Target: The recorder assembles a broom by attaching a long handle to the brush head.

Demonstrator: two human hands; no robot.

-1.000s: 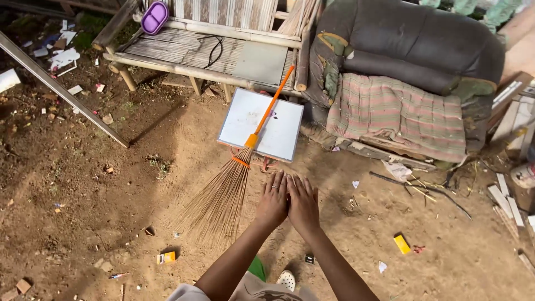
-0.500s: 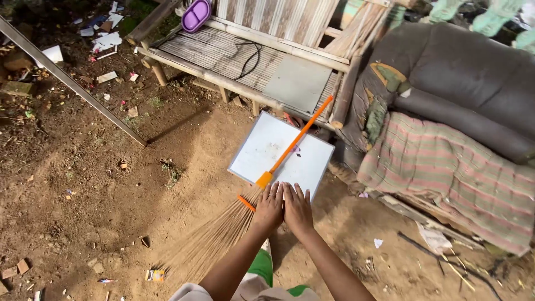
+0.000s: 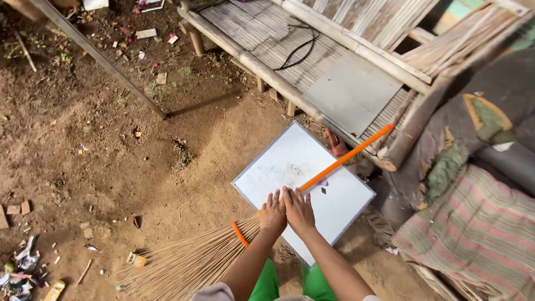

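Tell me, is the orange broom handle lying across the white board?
Yes, the orange broom handle crosses the white board diagonally, just above both hands.

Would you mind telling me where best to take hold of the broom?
Probably the bare orange handle, gripped from above. It slants up over the white board to the bench edge, so its middle stands free. The left hand and right hand hover side by side at its lower end, by the bristles.

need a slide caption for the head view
Both hands, left hand beside right hand, reach over an orange-handled broom lying across a white board.
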